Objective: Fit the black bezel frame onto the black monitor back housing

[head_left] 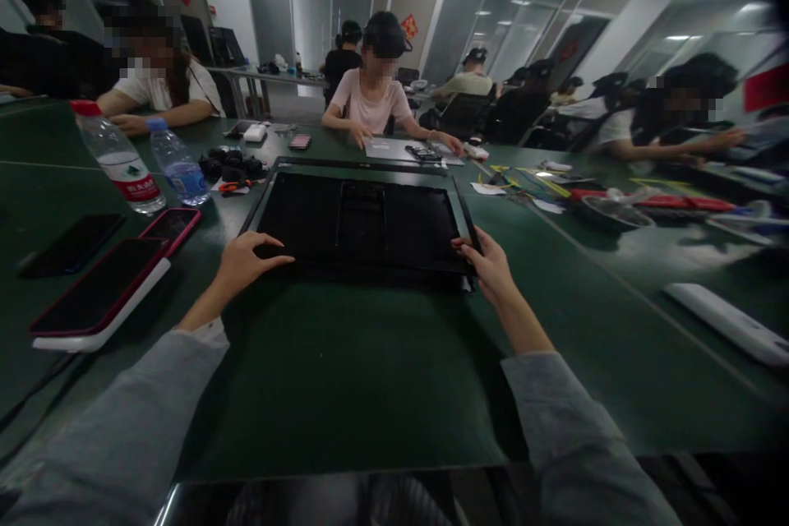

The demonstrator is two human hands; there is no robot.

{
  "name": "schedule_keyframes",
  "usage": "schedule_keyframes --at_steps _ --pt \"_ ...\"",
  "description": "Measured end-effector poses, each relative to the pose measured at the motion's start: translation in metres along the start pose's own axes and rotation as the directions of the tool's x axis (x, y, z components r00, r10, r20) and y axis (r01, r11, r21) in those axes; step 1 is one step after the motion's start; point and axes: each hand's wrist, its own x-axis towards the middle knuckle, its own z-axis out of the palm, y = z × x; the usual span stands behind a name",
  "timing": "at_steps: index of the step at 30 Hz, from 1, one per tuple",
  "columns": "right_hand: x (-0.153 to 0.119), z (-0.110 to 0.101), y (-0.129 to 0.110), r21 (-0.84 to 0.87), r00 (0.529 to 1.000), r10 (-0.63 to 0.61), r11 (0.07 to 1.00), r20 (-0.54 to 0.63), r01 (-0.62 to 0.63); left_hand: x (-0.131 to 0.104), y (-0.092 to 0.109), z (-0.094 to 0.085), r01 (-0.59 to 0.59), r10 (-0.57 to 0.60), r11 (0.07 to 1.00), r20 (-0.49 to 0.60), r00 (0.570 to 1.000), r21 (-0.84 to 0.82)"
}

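Black panel between two hands on a green bench

In the head view, a black panel (pixel 302 222) is in the middle of the bench (pixel 345 378), well apart from the near edge. It has a rectangular recess (pixel 362 218) in its centre, and a thin black frame (pixel 363 165) shows along its far side and both ends.

The right hand (pixel 495 267) is at the near right corner of the panel. Its fingers pinch the panel there; whether the frame is also between them, I cannot tell. The left hand (pixel 239 263) is at the near left corner. Its thumb and forefinger are spread, with a gap between the tips; the other fingers are hidden, so I cannot tell if this hand grips.

Toward the left side of the bench stand a red-capped bottle (pixel 123 160) and a blue-capped bottle (pixel 178 164). Nearer than the bottles lie a dark phone (pixel 72 245) and a red-edged phone (pixel 99 288), the second one upon a white object (pixel 132 312). Toward the right side lies a long white bar (pixel 727 320), and beyond it are yellow strips (pixel 523 181).

At the far edge sits a person in a pink top (pixel 376 94), with both hands near a grey sheet (pixel 388 149).
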Motion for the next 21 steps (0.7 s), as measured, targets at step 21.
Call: schedule_keyframes --at_steps 21 --pt "-0.027 0.0 0.025 -0.329 0.987 -0.123 0.941 -0.103 0.083 -0.003 0.006 -0.001 -0.018 0.003 0.999 0.271 0.963 0.051"
